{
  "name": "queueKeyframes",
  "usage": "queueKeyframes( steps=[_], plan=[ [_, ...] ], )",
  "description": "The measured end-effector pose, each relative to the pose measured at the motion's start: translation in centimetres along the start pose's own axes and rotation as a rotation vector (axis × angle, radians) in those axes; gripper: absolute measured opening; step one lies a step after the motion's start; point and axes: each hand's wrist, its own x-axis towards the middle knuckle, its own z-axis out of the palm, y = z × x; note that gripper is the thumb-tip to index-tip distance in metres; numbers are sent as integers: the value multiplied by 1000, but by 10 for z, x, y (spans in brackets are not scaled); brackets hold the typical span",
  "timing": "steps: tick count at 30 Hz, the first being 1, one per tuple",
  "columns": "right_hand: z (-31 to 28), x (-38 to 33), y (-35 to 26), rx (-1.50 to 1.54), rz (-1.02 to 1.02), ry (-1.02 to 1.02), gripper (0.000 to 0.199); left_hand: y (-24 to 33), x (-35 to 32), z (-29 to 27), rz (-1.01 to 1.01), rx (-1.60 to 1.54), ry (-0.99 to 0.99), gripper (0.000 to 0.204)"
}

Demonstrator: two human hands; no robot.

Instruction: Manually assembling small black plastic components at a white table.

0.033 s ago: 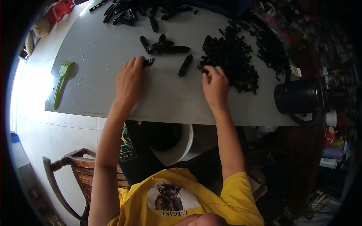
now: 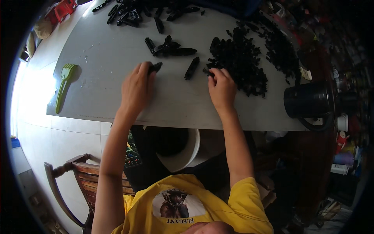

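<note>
My left hand (image 2: 136, 87) is closed around a black plastic piece (image 2: 156, 67), whose end sticks out past the fingers over the grey table (image 2: 101, 93). At the near left edge of a heap of small black plastic parts (image 2: 243, 62), my right hand (image 2: 223, 87) pinches one small dark part (image 2: 207, 71). A single long black piece (image 2: 191, 68) lies between my hands. Just beyond it, several similar long black pieces (image 2: 171, 50) lie crossed together. The fingers hide much of what each hand holds.
A green fork-shaped scoop (image 2: 63, 85) lies at the table's left. More long black pieces (image 2: 126, 13) are piled at the far edge. A dark mug-like container (image 2: 307, 100) stands at the right. Below the table edge sits a white bucket (image 2: 194, 150), beside a wooden chair (image 2: 83, 171).
My left hand has shifted slightly right and toward me, and the black piece in it has turned a little. My right hand has drawn slightly left, off the heap's edge.
</note>
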Motion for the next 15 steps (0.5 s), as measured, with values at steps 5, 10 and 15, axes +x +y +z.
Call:
queueKeyframes(
  steps=[5, 10, 15],
  plan=[
    [-6, -11, -4, 107, -114, -91, 14, 6, -37, 4, -19, -539, -10, 26],
    [-23, -18, -1, 476, 185, -107, 9, 25, -49, 2, -159, -967, -237, 33],
    [-22, -19, -15, 483, 263, -232, 9, 37, -54, 5, -281, -1155, -329, 31]
  ],
)
